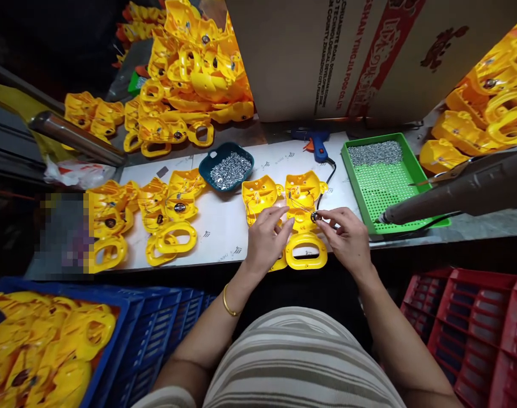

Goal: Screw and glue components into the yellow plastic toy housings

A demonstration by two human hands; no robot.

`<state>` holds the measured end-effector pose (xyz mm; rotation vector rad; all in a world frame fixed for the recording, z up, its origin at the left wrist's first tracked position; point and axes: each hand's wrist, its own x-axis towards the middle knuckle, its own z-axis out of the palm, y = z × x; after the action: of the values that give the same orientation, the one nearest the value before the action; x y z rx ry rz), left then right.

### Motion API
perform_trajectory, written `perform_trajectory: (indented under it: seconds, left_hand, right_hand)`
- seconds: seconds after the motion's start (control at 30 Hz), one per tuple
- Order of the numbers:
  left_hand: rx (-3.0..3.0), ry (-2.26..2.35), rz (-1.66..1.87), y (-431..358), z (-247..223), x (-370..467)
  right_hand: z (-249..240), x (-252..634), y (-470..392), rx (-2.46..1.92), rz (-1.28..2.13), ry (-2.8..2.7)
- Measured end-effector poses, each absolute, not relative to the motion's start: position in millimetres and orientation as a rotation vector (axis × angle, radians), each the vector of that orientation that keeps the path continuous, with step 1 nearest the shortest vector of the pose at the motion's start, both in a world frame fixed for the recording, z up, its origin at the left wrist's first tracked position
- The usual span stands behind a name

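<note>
My right hand (346, 235) pinches a small round dark speaker (314, 217) between thumb and fingertips. Thin wires run from it over an open yellow plastic toy shell half (303, 187), whose oval handle (306, 251) points towards me. My left hand (267, 235) hovers over the neighbouring yellow shell half (261, 192), thumb and index finger slightly apart, with nothing visible between them. It hides most of that half's lower part. Small parts and wires lie inside both shells.
A teal bowl (227, 170) and a green basket (394, 187) hold screws. Behind is a blue glue gun (318, 146). An electric screwdriver (454, 192) reaches in from the right. More yellow shells (173, 218) lie left. Blue (156, 328) and red (466, 328) crates flank me.
</note>
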<state>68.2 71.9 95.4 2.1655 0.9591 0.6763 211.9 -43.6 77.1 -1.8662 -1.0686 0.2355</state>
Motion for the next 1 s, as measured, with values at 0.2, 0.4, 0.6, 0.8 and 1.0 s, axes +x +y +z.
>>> perform_trajectory:
  seconds: [0.2,0.4,0.6,0.8,1.0]
  left_hand:
    - [2.478,0.954,0.357,80,95,71]
    - [2.521,0.903,0.166,76,94,76]
    - [2.520,0.920,0.150,76,93,77]
    - [2.510,0.906,0.079,76,96,77]
    - [2.522,0.876,0.092,77,94,75]
  right_hand:
    - [76,203,-28,-2.080,0.328,-1.237]
    - [76,203,-17,-2.262,0.309,-1.284]
    - [74,202,-13,-2.273,0.267,-1.317]
    - [71,202,-13,-2.267,0.248,-1.378]
    - [79,204,-15,-2.325,0.242,-1.523]
